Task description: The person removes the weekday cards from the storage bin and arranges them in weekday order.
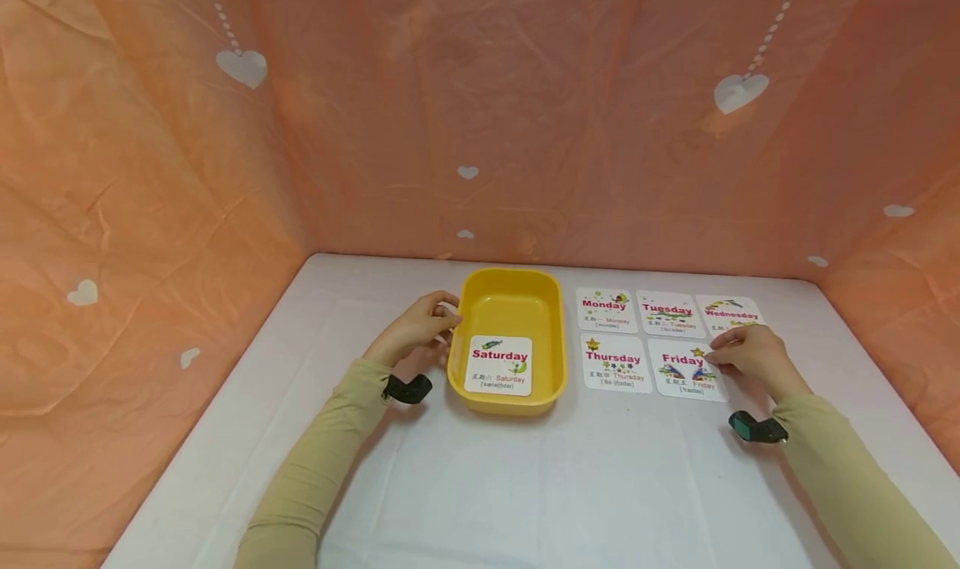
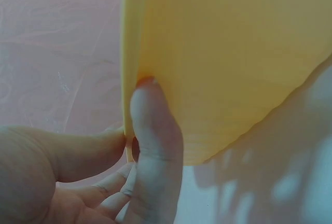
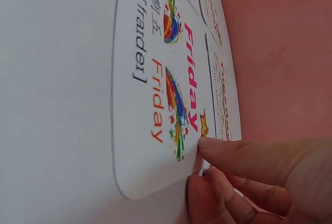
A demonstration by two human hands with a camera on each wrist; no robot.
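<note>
My left hand [image 1: 415,329] pinches the left rim of a yellow plastic tray [image 1: 556,327], thumb and finger on either side of its wall in the left wrist view. Inside the tray, toward its near end, lies a white Saturday card [image 1: 498,366]. At the right, my right hand [image 1: 759,361] holds the right edge of the Friday card [image 3: 150,99], thumb on its printed face and fingers at the edge. That card lies in the near row beside the Thursday card [image 1: 615,364]. My right hand partly covers the Wednesday card [image 1: 729,312] behind it.
The Monday card [image 1: 606,311] and Tuesday card [image 1: 671,314] lie in the far row, right of the tray. A white cloth covers the table [image 1: 585,486]. Orange curtains [image 1: 540,119] with white hearts hang behind and at both sides. Each wrist wears a black camera.
</note>
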